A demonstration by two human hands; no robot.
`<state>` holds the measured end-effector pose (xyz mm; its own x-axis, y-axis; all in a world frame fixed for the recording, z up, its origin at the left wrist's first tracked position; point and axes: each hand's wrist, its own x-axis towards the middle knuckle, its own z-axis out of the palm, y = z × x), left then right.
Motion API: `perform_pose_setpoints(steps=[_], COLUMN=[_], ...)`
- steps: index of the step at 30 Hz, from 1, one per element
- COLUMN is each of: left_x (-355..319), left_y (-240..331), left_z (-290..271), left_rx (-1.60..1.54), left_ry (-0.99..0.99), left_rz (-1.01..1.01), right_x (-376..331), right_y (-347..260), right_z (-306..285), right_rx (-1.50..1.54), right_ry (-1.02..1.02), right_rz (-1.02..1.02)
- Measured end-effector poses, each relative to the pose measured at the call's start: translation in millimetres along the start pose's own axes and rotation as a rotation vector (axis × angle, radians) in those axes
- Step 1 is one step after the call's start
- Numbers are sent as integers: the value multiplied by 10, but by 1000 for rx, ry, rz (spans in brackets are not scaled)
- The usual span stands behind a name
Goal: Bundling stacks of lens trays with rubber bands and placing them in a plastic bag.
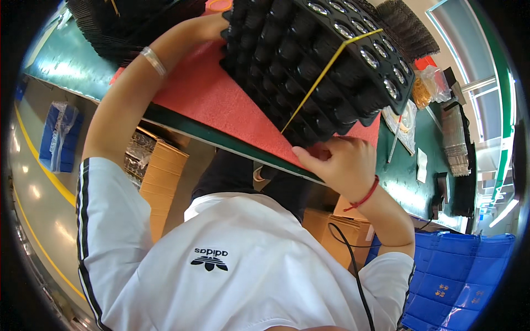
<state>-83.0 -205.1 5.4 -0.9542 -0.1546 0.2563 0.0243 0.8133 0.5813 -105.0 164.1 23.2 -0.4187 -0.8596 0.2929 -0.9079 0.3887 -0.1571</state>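
A tall stack of black plastic trays [298, 60] is tilted over the red foam mat [204, 99]. Round silver parts [371, 58] sit in the pockets of its top tray. Around the stack runs a yellow rubber band [318, 80]. My left hand [216, 26] grips the stack's far left side, with its fingertips hidden behind the trays. At the near lower corner, my right hand [349, 163] is closed on the stack, its thumb stretched along the mat's edge and its other fingers curled underneath.
The mat lies on a green table [411, 185]. More black trays [406, 27] stand behind, others at far left [91, 33]. On the right are a bag of yellow bands [424, 91] and grey stacked pieces [455, 138]. Below are cardboard boxes [163, 174], blue bins [458, 276] and a black cable [356, 270].
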Motion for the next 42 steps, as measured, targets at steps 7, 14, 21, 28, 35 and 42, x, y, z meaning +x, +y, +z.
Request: perform_pose_setpoints(steps=[7,14,21,28,35,42], left_x=[-941,-1789,-2135,-2095,-2080,-1391], left_y=[486,1020,1121,1608,1583,1023], left_z=[-212,-63,521,1033,765,-193], left_rx=[-129,-139,69,-237,-405,-111], left_ry=[-44,33,379,637,330,6], left_rz=[-28,18,-55,-289,-329,44], right_x=[107,274,603,836,810,807], right_y=[250,593,738,1226,1074,1052], right_z=[-287,-182,-64,193,-33,20], right_rx=[-245,-263,-388,330,253,272], right_ry=[-3,-8,209,123,41,25], right_rz=[-64,-285,-564,-328,-342,-383])
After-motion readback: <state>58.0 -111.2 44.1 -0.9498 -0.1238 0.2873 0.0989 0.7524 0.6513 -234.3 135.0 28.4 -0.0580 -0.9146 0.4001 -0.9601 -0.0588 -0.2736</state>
